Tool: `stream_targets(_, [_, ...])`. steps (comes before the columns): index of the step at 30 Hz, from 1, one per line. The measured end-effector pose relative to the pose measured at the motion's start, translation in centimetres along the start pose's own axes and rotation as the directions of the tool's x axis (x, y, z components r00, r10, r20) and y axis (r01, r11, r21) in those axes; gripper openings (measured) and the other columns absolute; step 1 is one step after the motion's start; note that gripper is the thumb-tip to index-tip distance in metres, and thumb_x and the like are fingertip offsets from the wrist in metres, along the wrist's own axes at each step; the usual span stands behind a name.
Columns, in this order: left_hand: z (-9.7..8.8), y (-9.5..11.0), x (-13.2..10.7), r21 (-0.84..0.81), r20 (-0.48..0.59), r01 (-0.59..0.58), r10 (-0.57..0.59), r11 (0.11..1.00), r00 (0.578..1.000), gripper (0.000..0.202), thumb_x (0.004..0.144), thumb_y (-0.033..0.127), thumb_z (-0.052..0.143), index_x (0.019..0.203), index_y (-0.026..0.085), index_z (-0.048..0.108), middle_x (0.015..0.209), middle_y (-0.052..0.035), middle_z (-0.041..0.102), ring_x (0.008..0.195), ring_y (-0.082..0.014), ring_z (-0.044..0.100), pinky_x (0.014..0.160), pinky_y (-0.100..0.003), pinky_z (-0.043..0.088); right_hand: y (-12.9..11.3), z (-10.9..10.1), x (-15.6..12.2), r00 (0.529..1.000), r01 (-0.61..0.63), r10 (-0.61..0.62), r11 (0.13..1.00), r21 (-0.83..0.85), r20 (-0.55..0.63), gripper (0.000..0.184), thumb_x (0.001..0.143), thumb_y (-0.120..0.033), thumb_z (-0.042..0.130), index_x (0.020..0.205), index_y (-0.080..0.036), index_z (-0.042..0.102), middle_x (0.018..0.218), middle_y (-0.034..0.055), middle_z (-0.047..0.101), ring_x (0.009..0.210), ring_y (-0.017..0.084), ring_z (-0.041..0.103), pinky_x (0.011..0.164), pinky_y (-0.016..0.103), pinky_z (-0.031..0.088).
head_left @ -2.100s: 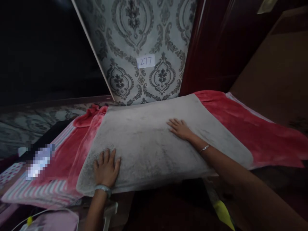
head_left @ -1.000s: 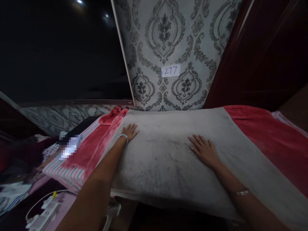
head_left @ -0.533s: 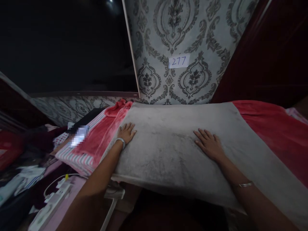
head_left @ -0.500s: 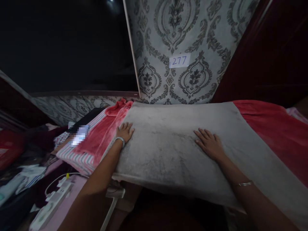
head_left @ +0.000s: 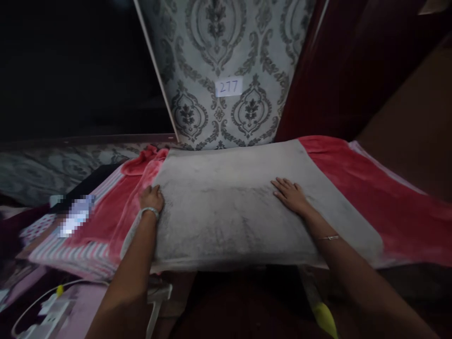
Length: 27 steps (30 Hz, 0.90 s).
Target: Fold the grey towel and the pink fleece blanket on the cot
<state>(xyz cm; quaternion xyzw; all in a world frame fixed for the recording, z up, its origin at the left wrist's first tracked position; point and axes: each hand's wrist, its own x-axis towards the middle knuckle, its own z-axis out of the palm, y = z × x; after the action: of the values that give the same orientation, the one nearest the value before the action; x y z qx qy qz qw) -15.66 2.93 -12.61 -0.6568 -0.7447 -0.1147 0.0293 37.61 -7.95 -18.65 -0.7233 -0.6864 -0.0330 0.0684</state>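
Note:
A grey plush cloth (head_left: 226, 212) lies spread over a red blanket, its surface lightly creased. My left hand (head_left: 151, 198) is at the cloth's left edge, fingers curled in and closed on that edge; the fingertips are partly hidden. A bracelet circles the left wrist. My right hand (head_left: 290, 195) lies flat on the right half of the cloth, palm down, fingers stretched out. The red blanket (head_left: 367, 188) shows beyond both sides of the cloth.
A striped pink and white cloth (head_left: 67, 254) lies under the blanket at left, with a blurred bright object on top. A white power strip (head_left: 52, 320) sits below it. Behind are a large dark screen (head_left: 77, 70) and a patterned wall with a paper (head_left: 229, 86) marked 277.
My view has turned right. My left hand has gone from flat and spread on the cloth to curled at its left edge. My right hand stays flat on the cloth.

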Motion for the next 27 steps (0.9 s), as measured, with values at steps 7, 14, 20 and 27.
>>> stream_targets(7, [0.7,-0.8,1.2,-0.029,-0.019,-0.010,0.009,1.000,1.000,0.058,0.095,0.031,0.034,0.142,0.009,0.058,0.143,-0.0224,0.057,0.132,-0.0378,0.053,0.111,-0.054,0.041,8.6,-1.4,-4.6,0.914,-0.405,0.405,0.914,-0.005,-0.002,0.062,0.103,-0.052,0.022,0.159,-0.029,0.038,0.166,0.0077,0.029,0.150,0.035,0.030,0.113,0.066,0.034])
stream_targets(14, [0.5,-0.7,1.4,-0.043,-0.011,-0.009,0.009,0.999,1.000,0.062,0.095,0.034,0.030,0.143,0.008,0.058,0.144,-0.0237,0.056,0.133,-0.0396,0.053,0.111,-0.054,0.042,9.9,-2.0,-6.0,0.847,-0.532,0.532,0.847,0.010,-0.002,0.064,0.103,-0.053,0.023,0.160,-0.026,0.036,0.167,0.0085,0.027,0.149,0.034,0.031,0.114,0.063,0.034])
stream_targets(20, [-0.1,0.1,0.3,-0.060,-0.151,-0.033,0.024,0.998,0.988,0.068,0.096,0.043,0.025,0.146,0.005,0.053,0.156,-0.0249,0.042,0.144,-0.0390,0.041,0.116,-0.053,0.037,9.5,-1.8,-6.3,0.856,-0.513,0.514,0.858,0.027,-0.063,0.063,0.104,-0.052,0.023,0.159,-0.026,0.039,0.165,0.0104,0.032,0.148,0.034,0.034,0.114,0.062,0.035])
stream_targets(27, [0.0,0.5,0.6,0.004,0.040,-0.150,0.149,0.989,0.988,0.062,0.095,0.039,0.032,0.145,0.012,0.056,0.151,-0.0178,0.053,0.143,-0.0351,0.043,0.118,-0.053,0.036,9.6,-1.8,-6.7,0.830,-0.540,0.543,0.839,0.063,-0.124,0.064,0.103,-0.051,0.026,0.155,-0.019,0.043,0.162,0.0168,0.036,0.139,0.035,0.045,0.111,0.056,0.039])
